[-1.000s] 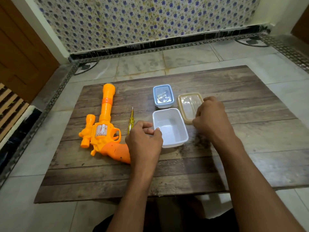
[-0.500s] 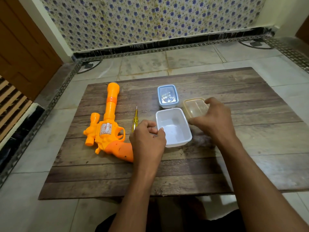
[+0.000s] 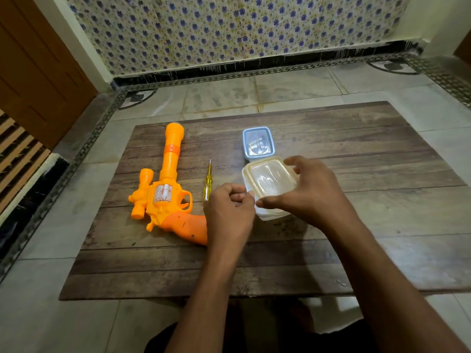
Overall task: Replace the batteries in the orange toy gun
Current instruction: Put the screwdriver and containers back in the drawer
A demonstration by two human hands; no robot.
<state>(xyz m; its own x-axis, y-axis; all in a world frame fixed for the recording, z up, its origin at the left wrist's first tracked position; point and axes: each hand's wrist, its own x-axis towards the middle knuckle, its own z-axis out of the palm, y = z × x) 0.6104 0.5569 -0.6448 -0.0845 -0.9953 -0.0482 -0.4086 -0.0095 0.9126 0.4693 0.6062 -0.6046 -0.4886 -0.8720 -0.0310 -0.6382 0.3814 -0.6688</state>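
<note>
The orange toy gun (image 3: 165,189) lies on the wooden board (image 3: 356,225), barrel pointing away from me. A yellow-handled screwdriver (image 3: 207,183) lies just right of it. My right hand (image 3: 308,192) grips a clear beige lid (image 3: 269,178) by its edges and holds it on top of the white container (image 3: 274,214). My left hand (image 3: 229,212) pinches the container's left rim, and it hides the end of the gun's grip. A blue-lidded box (image 3: 258,143) stands behind them.
The board lies on a tiled floor (image 3: 293,90) in front of a flower-patterned wall. A wooden door (image 3: 38,72) and a slatted panel (image 3: 17,154) are at the left. Bare board shows to the right of my hands and along the near side.
My right hand picked the beige lid up from beside the white container and carried it left onto the container. My left hand stayed at the rim.
</note>
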